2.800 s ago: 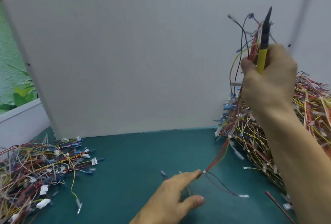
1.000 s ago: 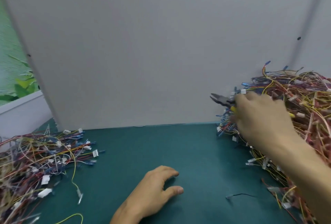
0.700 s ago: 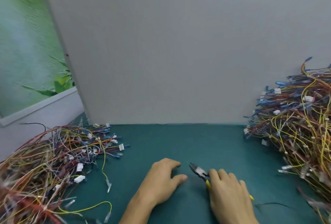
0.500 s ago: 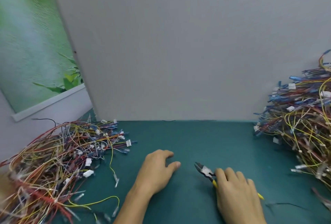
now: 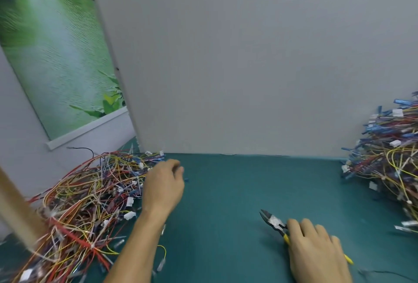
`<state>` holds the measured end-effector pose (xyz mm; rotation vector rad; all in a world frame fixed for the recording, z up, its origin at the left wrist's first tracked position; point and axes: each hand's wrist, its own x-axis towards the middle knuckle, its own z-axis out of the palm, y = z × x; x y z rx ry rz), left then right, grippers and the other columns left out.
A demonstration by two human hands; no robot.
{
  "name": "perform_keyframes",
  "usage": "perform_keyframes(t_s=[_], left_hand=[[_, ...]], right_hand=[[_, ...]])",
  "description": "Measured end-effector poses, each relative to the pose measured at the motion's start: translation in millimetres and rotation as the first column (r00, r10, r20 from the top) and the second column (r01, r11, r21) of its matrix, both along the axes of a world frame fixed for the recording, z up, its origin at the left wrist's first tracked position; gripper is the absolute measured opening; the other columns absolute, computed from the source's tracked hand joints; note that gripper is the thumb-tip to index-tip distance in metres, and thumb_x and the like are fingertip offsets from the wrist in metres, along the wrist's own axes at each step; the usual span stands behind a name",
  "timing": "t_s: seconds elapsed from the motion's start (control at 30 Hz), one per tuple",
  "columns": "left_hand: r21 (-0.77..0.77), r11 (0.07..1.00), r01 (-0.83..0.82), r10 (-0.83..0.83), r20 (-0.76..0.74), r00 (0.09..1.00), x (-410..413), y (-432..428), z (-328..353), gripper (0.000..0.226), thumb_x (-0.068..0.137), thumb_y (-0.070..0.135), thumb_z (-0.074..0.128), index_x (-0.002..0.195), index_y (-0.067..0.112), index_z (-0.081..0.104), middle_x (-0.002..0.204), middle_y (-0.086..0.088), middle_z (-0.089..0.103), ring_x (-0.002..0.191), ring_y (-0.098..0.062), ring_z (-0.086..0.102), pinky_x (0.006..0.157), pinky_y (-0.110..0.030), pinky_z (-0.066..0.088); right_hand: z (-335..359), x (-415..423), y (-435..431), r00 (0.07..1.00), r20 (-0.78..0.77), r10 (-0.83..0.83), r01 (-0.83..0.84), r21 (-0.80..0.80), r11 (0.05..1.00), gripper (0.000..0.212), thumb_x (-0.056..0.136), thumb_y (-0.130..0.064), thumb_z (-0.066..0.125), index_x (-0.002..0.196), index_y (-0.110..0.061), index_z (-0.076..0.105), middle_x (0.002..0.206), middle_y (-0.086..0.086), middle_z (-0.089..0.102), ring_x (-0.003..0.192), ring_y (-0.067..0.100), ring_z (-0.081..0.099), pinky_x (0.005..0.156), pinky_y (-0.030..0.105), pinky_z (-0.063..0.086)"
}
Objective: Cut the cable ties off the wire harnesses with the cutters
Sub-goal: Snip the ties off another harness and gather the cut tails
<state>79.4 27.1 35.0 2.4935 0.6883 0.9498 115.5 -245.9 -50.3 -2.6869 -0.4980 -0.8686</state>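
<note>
The cutters (image 5: 272,222), with steel jaws and yellow handles, lie low on the teal mat (image 5: 226,192), jaws pointing up-left. My right hand (image 5: 315,248) covers the handles and grips them. My left hand (image 5: 164,186) is at the right edge of the left pile of wire harnesses (image 5: 86,201). Its fingers bend down toward the wires; motion blur hides whether they hold any. A second, taller pile of wire harnesses (image 5: 389,162) rises at the right edge of the mat.
A grey board (image 5: 248,67) stands upright along the back of the mat. A green poster (image 5: 49,51) hangs on the wall at left. A tan beam (image 5: 15,208) slants across the left edge. A loose dark wire (image 5: 380,273) lies at the lower right.
My right hand left the right pile and came down onto the mat with the cutters. My left hand moved from the mat's middle to the left pile. The view swung left.
</note>
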Motion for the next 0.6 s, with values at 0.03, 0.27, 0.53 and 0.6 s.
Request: perform_keyframes(t_s=[0.03, 0.27, 0.53, 0.6], left_hand=[[0.036, 0.999, -0.028, 0.028, 0.015, 0.999, 0, 10, 7, 0.024, 0.094, 0.017, 0.055, 0.111, 0.009, 0.069, 0.108, -0.009, 0.070, 0.099, -0.027, 0.063, 0.087, -0.035, 0.047], [0.343, 0.907, -0.246, 0.309, -0.142, 0.940, 5, 88, 49, 0.036, 0.089, 0.008, 0.050, 0.123, 0.010, 0.063, 0.123, -0.018, 0.062, 0.109, -0.041, 0.053, 0.090, -0.049, 0.043], [0.480, 0.849, -0.220, 0.493, -0.572, 0.656, -9, 167, 45, 0.014, 0.089, 0.017, 0.045, 0.091, 0.018, 0.059, 0.101, -0.006, 0.063, 0.090, -0.029, 0.054, 0.081, -0.037, 0.042], [0.493, 0.841, -0.221, 0.512, -0.595, 0.619, -13, 180, 41, 0.014, 0.091, 0.017, 0.045, 0.091, 0.020, 0.058, 0.098, -0.004, 0.062, 0.085, -0.025, 0.051, 0.077, -0.035, 0.038]], right_hand=[[-1, 1, 0, 1.000, 0.004, 0.001, -0.001, -0.009, 1.000, 0.012, 0.048, 0.000, 0.062, 0.057, -0.006, 0.057, 0.054, 0.011, 0.045, 0.043, 0.032, 0.047, 0.049, 0.032, 0.026], [0, 1, 1, 1.000, -0.009, -0.015, 0.015, -0.018, 1.000, 0.023, 0.044, 0.007, 0.074, 0.057, -0.005, 0.059, 0.054, 0.012, 0.046, 0.042, 0.033, 0.048, 0.048, 0.033, 0.029], [-2, 3, 1, 1.000, -0.012, 0.006, -0.007, -0.017, 1.000, 0.017, 0.046, 0.002, 0.070, 0.057, -0.006, 0.059, 0.053, 0.011, 0.045, 0.041, 0.032, 0.047, 0.048, 0.032, 0.027], [-2, 4, 2, 1.000, -0.001, 0.004, -0.004, -0.008, 1.000, 0.019, 0.044, 0.003, 0.069, 0.056, -0.007, 0.059, 0.053, 0.011, 0.046, 0.041, 0.032, 0.046, 0.048, 0.032, 0.026]])
